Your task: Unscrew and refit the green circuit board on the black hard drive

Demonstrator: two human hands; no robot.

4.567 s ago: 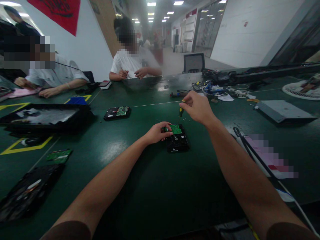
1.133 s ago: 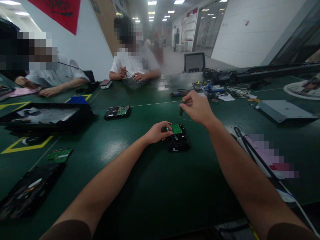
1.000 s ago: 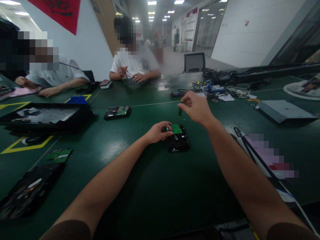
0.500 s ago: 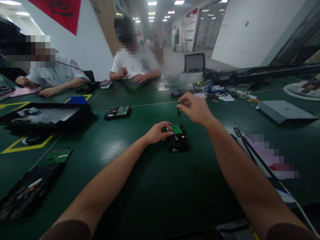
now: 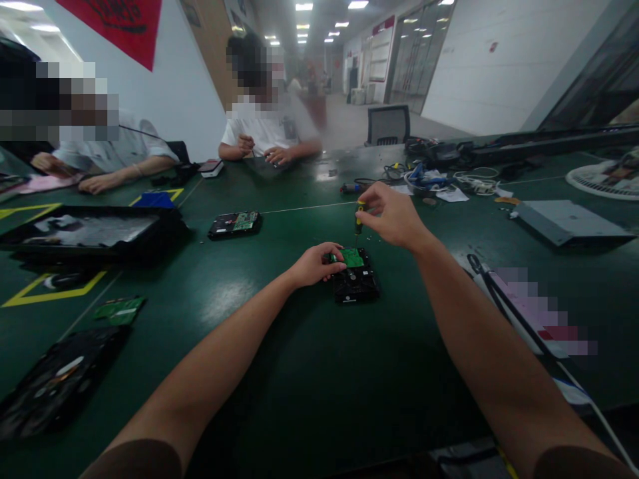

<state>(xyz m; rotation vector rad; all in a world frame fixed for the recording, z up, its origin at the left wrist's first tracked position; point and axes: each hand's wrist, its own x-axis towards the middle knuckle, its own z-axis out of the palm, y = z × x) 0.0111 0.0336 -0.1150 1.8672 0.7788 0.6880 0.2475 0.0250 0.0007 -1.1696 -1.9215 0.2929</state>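
A black hard drive [image 5: 355, 287] lies on the green table, its green circuit board [image 5: 352, 257] facing up at the far end. My left hand [image 5: 319, 264] grips the drive's left side, with the thumb over the edge of the board. In my right hand [image 5: 387, 211] is a small screwdriver [image 5: 359, 218] with a yellow and dark handle, pinched between thumb and fingers. It stands nearly upright over the far end of the board; whether its tip sits in a screw is too small to tell. Tiny screws [image 5: 368, 239] lie just beyond the drive.
Another hard drive [image 5: 235, 225] lies farther left, beside a large black tray [image 5: 100, 229]. At the near left are a dark drive [image 5: 60, 379] and a loose circuit board [image 5: 120, 309]. Cables [image 5: 434, 179] and a grey metal box [image 5: 574, 223] occupy the right. Two people sit across the table.
The screwdriver's yellow handle now shows more clearly in my right hand, and my right fingers have shifted slightly around it. My left hand and the hard drive stay in place.
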